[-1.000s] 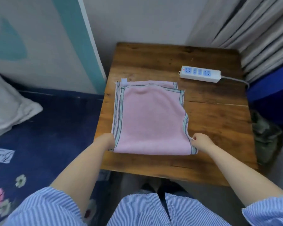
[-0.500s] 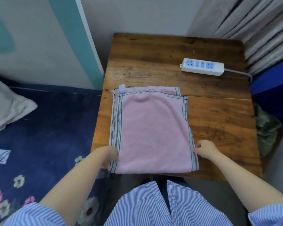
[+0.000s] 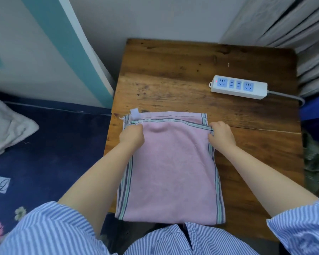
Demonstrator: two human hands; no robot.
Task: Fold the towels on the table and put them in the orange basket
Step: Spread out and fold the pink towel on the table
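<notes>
A pink towel (image 3: 170,168) with grey-green striped borders lies folded flat on the wooden table (image 3: 191,74), its near edge hanging slightly over the table's front. My left hand (image 3: 132,136) pinches the upper layer at the far left corner, fingers curled. At the far right corner my right hand (image 3: 221,135) grips the same layer's striped edge. A white label (image 3: 135,114) sticks out at the towel's far left. No orange basket is in view.
A white power strip (image 3: 238,87) with blue sockets lies at the table's right rear, its cable running off right. Grey curtains (image 3: 293,24) hang behind. A dark blue floral cover (image 3: 44,153) and a white pillow (image 3: 6,129) lie left.
Both hands have moved from the towel's near corners up to its far corners. The view has shifted closer over the table.
</notes>
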